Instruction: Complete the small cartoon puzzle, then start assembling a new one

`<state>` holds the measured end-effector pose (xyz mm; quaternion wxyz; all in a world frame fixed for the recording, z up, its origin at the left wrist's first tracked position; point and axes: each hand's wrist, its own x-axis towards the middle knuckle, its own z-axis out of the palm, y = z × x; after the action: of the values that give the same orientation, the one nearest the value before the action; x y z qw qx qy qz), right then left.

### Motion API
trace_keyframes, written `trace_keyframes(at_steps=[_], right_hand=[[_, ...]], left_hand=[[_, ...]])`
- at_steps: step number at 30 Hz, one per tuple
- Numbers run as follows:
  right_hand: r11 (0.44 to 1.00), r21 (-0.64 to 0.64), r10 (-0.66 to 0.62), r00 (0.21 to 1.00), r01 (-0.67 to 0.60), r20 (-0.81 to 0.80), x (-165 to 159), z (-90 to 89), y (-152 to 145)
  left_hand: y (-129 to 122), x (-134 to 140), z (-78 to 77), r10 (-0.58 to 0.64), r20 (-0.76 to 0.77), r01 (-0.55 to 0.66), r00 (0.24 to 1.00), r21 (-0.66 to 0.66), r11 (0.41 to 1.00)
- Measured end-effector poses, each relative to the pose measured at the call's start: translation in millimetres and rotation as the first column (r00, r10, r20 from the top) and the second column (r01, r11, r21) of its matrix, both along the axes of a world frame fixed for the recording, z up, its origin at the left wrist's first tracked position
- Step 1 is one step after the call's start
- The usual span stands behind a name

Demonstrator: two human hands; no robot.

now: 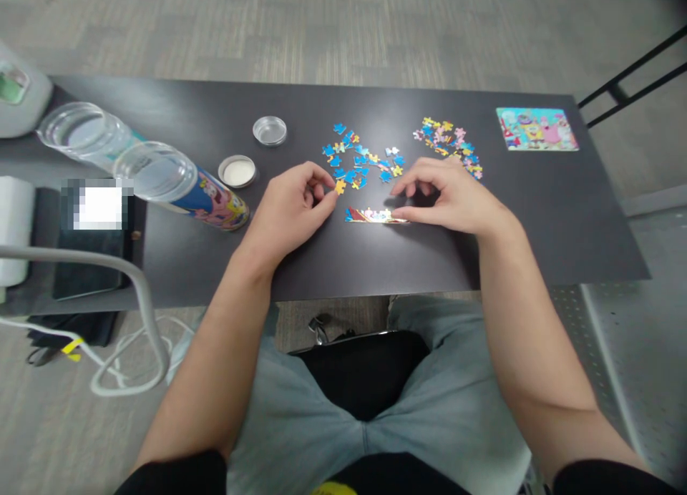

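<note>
Got orange jigsaw piece (340,187) pinched in left hand (294,207), right hand (454,194) spread wide by narrow multicolour puzzle strip (369,215). Can't read any print on turquoise rectangular cartoon card (538,130) tbh.

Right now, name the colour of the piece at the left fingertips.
The puzzle piece at the left hand: yellowish orange, best seen in the head view.

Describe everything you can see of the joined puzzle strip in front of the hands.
The joined puzzle strip is narrow and glossy, like printed card. Its left end is blue, then dark red, with a pale, glare-washed stretch further right. The edge nearest the person looks straight; the far edge is uneven. It lies flat on the dark table, nearer the person than the loose puzzle pieces. The thumb of the right hand covers part of its right portion and appears to touch it.
</note>
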<state>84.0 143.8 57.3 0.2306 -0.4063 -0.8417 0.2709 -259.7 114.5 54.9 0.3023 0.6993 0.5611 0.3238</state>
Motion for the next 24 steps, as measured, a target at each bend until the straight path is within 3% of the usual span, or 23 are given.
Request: trace_keyframes(at_steps=[4,13,24], right_hand=[[0.999,-0.042,0.01,1.0,-0.011,-0.019,22.7,-2.1,-1.9],[0.998,-0.053,0.03,1.0,-0.029,0.002,33.7,-6.4,0.9],[0.995,-0.092,-0.038,0.999,0.04,0.018,34.7,7.2,2.3]], left_hand=[[3.4,-4.4,-1.0,0.009,-0.076,-0.006,0.997,0.048,0.999],[4.1,-5.5,0.3,0.05,-0.123,-0.047,0.991,0.03,0.998],[-0.4,0.4,1.8,0.031,-0.283,-0.024,0.959,0.03,0.999]])
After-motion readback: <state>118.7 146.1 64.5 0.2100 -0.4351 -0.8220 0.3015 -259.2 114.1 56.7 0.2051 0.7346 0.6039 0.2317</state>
